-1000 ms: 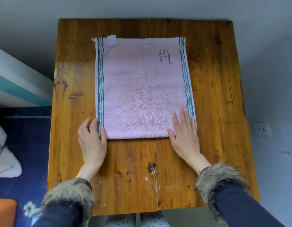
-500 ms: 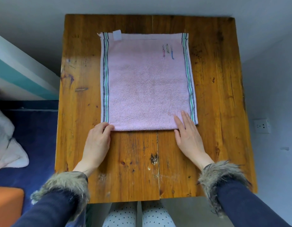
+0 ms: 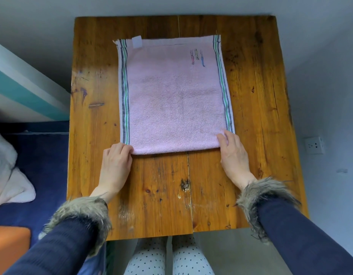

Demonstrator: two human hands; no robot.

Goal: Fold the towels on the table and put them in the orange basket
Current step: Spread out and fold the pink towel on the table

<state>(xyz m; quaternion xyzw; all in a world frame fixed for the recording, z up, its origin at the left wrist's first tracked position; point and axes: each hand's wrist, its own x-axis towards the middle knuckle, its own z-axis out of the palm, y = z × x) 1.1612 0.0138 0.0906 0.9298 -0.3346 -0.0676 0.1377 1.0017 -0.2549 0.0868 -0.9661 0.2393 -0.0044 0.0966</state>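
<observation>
I am pinching the near corners of the pink towel point(image 3: 174, 98) with my left hand point(image 3: 116, 165) and right hand point(image 3: 234, 155), fingers curling on its edge, readying the next fold away from me. It is lying flat, stripe-edged, mid-counter point(image 3: 261, 96); the basket point(image 3: 9, 249) is waiting lower left.

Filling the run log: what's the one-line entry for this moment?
pink towel flat on table | left hand, right hand grip near corners
</observation>
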